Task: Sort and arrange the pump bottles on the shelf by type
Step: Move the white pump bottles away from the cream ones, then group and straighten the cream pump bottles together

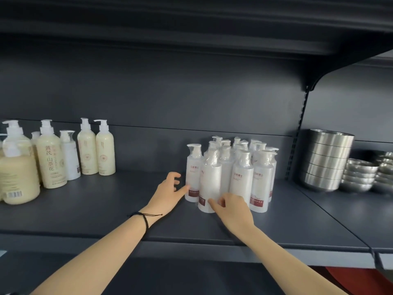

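Observation:
Several white pump bottles with dark red labels (240,173) stand packed together right of the middle of the dark shelf (106,207). My left hand (169,193) is spread open, its thumb touching the base of the leftmost white bottle (192,175). My right hand (232,207) rests its fingers against the lower part of the front white bottle (209,184), not wrapped around it. At the far left stand several cream pump bottles (51,160), with one white bottle (70,155) among them.
Stacked steel bowls (327,159) and more bowls (359,175) fill the neighbouring bay on the right, past a slotted upright (297,133). An upper shelf overhangs. Bare shelf lies between the two bottle groups.

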`<state>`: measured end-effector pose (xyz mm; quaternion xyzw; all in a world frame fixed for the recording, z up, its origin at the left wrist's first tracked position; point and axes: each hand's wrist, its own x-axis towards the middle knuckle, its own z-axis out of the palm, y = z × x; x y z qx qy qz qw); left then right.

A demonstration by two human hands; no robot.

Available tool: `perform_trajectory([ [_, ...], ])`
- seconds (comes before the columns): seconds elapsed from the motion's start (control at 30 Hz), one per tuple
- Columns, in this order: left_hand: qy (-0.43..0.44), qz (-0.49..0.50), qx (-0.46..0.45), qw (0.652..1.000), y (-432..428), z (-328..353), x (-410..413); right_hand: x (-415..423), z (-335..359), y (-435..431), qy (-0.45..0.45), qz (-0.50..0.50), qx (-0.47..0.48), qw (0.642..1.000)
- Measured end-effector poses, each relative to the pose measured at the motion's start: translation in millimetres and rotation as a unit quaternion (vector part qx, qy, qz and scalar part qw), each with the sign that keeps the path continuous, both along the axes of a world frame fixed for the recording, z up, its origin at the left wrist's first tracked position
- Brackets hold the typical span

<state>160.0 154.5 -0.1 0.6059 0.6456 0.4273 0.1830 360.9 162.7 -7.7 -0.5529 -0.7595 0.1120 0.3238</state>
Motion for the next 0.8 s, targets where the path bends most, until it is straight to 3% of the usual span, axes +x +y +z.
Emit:
perform_trajectory([
  [0.07,0.12,0.021,-0.003,0.993,-13,-1,-15,-8,4,-6,-0.03,0.044,0.015,0.998],
  [0.17,0.346,0.075,-0.003,0.935,-34,1,-40,-29,11,-17,-0.089,0.125,0.052,0.987],
  [0.27,0.447,0.125,-0.025,0.886,-56,1,-71,-58,16,-22,-0.159,0.184,0.081,0.967],
  [0.4,0.488,0.188,-0.072,0.85,-86,0,-121,-109,19,-19,-0.196,0.226,0.074,0.951],
  [0.57,0.504,0.235,-0.067,0.828,-104,7,-186,-173,19,-14,-0.201,0.233,0.088,0.947],
  [0.8,0.422,0.255,0.009,0.87,-114,26,-272,-263,30,-3,-0.207,0.231,0.079,0.947],
])
